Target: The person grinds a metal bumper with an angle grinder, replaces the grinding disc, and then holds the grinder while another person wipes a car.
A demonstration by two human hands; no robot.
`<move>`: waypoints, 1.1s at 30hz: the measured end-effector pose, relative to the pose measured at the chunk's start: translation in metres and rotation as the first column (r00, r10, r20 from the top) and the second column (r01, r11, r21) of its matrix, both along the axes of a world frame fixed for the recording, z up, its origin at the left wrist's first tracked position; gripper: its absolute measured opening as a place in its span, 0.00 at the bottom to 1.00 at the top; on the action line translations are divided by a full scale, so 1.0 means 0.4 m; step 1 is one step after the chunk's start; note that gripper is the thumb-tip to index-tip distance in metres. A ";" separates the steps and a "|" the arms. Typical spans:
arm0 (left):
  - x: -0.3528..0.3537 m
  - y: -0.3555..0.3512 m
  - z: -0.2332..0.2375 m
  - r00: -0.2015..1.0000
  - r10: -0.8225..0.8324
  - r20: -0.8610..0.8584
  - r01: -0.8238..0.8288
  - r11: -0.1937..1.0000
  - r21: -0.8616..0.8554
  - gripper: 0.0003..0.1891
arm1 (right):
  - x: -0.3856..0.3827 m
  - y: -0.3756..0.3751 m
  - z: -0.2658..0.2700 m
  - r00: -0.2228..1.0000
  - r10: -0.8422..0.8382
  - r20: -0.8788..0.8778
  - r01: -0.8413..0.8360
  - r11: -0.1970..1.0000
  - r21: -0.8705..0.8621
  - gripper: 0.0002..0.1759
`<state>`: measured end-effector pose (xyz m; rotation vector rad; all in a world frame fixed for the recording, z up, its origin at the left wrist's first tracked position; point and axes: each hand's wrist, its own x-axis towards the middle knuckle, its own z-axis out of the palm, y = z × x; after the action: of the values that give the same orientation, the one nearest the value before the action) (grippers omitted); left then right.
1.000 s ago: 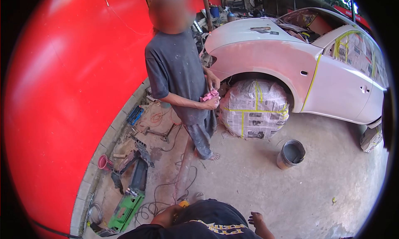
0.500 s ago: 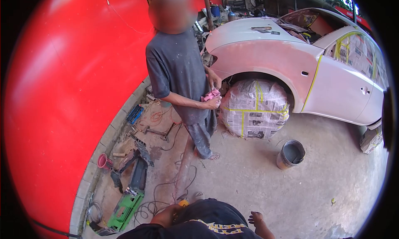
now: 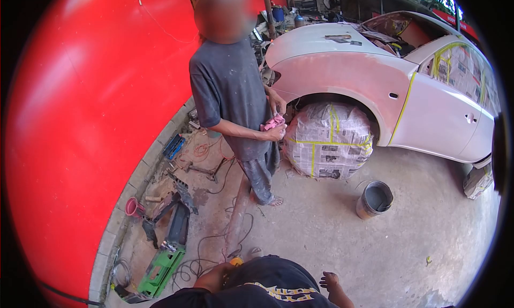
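Note:
At the bottom edge, my left hand (image 3: 217, 276) is closed beside my dark shirt, around a yellow tool (image 3: 236, 261); the shirt hides part of both. My right hand (image 3: 330, 280) is held out to the right of my body over the concrete floor, its fingers apart and nothing in it. In front of me stands another person (image 3: 230, 94) in grey clothes, whose two hands hold a crumpled pink cloth (image 3: 274, 122) near the car's front wheel.
A white and pink car (image 3: 342, 72) has a newspaper-wrapped wheel (image 3: 327, 147). A dark bucket (image 3: 375, 199) stands on the floor. Cables (image 3: 201, 254), a green jack (image 3: 162, 270) and a pink cup (image 3: 134, 207) lie at left, beside a kerb and a large red surface (image 3: 91, 120).
The other person appears slightly farther right, still holding the pink cloth. Both my hands look nearly unchanged.

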<state>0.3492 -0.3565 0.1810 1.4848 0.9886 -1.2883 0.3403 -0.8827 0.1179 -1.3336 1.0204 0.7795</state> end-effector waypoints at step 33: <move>-0.007 0.010 0.001 0.997 -0.012 0.072 0.015 0.999 -0.044 0.22 | -0.015 0.003 -0.015 1.000 -0.014 0.006 0.014 1.000 0.010 0.24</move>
<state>0.3463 -0.3525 0.1815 1.4952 0.8995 -1.2503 0.3344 -0.8813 0.1120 -1.3184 1.0182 0.7687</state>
